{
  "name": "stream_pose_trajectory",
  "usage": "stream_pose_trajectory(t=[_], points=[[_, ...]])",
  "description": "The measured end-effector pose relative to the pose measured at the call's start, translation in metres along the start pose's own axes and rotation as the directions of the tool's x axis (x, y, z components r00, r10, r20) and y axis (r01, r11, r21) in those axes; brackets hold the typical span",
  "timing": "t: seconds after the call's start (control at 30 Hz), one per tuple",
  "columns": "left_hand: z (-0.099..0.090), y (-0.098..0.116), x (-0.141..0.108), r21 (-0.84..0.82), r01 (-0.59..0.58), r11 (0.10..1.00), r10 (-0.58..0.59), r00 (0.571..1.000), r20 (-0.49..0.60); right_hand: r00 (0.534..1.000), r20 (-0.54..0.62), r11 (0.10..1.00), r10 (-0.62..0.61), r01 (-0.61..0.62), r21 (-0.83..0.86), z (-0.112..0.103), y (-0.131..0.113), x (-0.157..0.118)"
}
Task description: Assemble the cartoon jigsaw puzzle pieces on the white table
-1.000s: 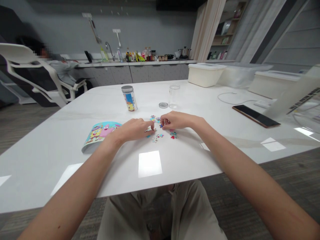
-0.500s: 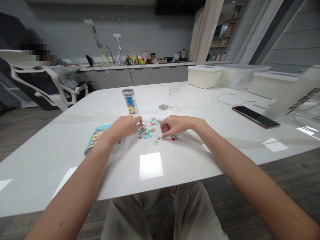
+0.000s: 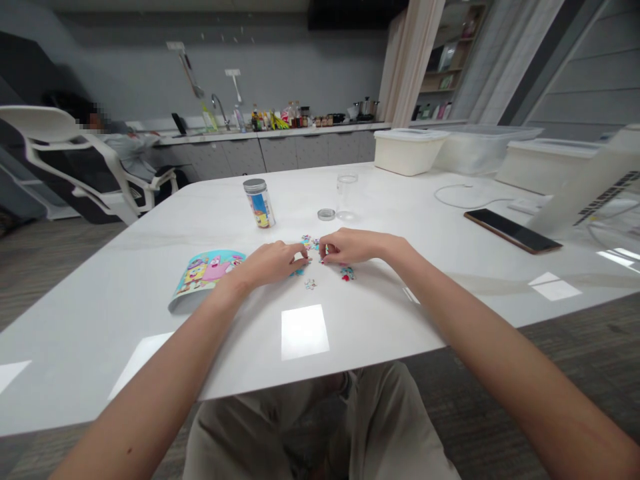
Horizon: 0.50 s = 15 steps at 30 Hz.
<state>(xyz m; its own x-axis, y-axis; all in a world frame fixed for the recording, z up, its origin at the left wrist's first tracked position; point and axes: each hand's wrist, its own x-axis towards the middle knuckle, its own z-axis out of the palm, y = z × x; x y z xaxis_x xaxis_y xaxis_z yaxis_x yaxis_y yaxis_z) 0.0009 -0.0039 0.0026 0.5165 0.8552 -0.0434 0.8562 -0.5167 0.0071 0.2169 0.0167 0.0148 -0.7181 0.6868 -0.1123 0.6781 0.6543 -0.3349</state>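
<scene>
The left forearm (image 3: 175, 360) reached in from 7 o'clock and the right forearm (image 3: 480, 327) from 4 o'clock, both bare. At the left wrist (image 3: 240, 277) the line turned toward 2 o'clock; at the right wrist (image 3: 387, 247) it bent toward 9. The left hand (image 3: 275, 261) lay back up, its index finger curved above the thumb. The right hand (image 3: 345, 245) curled its fingers inward. Fingertips faced each other, near but apart.

On your table (image 3: 253, 343), the lid (image 3: 327, 215) lies between two jars (image 3: 259, 204), beyond the puzzle pieces (image 3: 311, 284).
</scene>
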Motion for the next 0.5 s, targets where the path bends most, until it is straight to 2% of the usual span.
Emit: stream_pose_trajectory(t=[0.2,0.37,0.5], points=[[0.000,0.001,-0.001,0.007,0.017,1.000,-0.016,0.999,-0.031,0.996,-0.077,0.999,-0.034,0.032,-0.030,0.008,-0.010,0.006],[0.000,0.001,-0.001,-0.007,-0.012,1.000,0.012,0.997,-0.076,0.987,-0.148,0.996,-0.066,0.075,0.054,0.018,-0.009,0.013],[0.001,0.001,-0.001,-0.202,-0.050,0.978,0.026,0.993,-0.118,0.982,-0.169,0.985,-0.080,0.104,0.135,0.020,-0.005,0.016]])
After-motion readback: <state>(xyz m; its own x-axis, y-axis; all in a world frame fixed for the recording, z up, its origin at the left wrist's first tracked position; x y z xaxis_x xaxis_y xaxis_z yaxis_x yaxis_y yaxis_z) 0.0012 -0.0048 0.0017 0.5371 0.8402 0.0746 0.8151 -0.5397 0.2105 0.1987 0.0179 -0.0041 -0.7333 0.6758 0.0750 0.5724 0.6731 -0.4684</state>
